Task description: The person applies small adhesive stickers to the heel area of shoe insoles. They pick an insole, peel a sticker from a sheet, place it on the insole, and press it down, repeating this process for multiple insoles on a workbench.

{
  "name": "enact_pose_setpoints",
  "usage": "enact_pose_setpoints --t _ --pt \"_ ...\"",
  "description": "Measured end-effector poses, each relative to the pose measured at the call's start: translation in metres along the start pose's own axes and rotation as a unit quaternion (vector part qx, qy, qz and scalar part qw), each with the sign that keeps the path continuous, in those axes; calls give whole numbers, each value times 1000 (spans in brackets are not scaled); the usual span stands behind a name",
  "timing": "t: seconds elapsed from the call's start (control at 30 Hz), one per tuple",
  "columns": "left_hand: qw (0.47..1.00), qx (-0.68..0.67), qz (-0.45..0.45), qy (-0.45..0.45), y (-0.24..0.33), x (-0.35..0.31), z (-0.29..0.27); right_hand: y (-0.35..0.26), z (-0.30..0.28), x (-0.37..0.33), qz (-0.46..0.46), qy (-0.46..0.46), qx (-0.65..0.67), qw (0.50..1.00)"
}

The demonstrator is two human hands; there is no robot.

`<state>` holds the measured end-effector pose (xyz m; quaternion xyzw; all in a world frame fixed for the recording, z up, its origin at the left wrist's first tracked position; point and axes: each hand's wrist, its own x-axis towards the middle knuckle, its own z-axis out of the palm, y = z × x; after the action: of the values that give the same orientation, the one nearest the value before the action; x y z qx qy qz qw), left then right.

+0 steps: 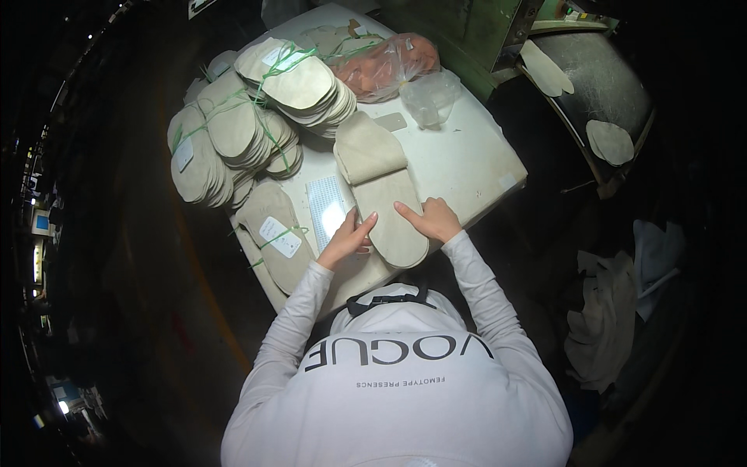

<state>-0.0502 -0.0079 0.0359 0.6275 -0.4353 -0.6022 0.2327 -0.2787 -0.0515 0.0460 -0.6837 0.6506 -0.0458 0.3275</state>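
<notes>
In front of me on the table lies a beige insole-shaped stack [395, 222] with a rounded near end. My left hand [348, 240] grips its left edge, the thumb near the top face and the fingers lower down the side. At the right edge, my right hand [436, 220] has its thumb on top, with its other fingers partly hidden under the rim. Another beige insole-shaped piece [369, 146] covers the far half, its straight near edge crossing the stack. How many layers are held cannot be made out.
Tied bundles of insole pieces [288, 82] with green string crowd the white table's [475, 167] far left. A labelled bundle [272, 241] and a gridded card [327, 204] lie left. Clear bags [389, 68] sit at the back. Right, a machine ledge [587, 86] holds loose pieces.
</notes>
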Motion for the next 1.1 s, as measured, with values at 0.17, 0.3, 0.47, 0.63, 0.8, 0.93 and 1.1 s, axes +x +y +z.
enact_pose_setpoints --t 0.17,0.3,0.47,0.63,0.8,0.93,1.1 --pt "996 -87 2 24 -11 6 18 6 3 2 -33 6 49 998" --pt "996 -85 -14 18 -15 -5 26 14 -6 -4 -67 -41 65 995" --pt "997 -60 -51 13 -11 -7 8 25 -13 -17 -53 -75 43 995" --pt "954 -76 173 233 36 61 -55 31 -11 -15 -131 124 71 981" --pt "970 -153 156 108 59 117 -57 35 -21 -18 -166 266 123 942" --pt "942 -240 192 134 59 136 -56 23 -33 -29 -181 290 204 918" --pt "909 -168 236 301 53 111 -38 -17 -27 -31 -230 171 290 913"
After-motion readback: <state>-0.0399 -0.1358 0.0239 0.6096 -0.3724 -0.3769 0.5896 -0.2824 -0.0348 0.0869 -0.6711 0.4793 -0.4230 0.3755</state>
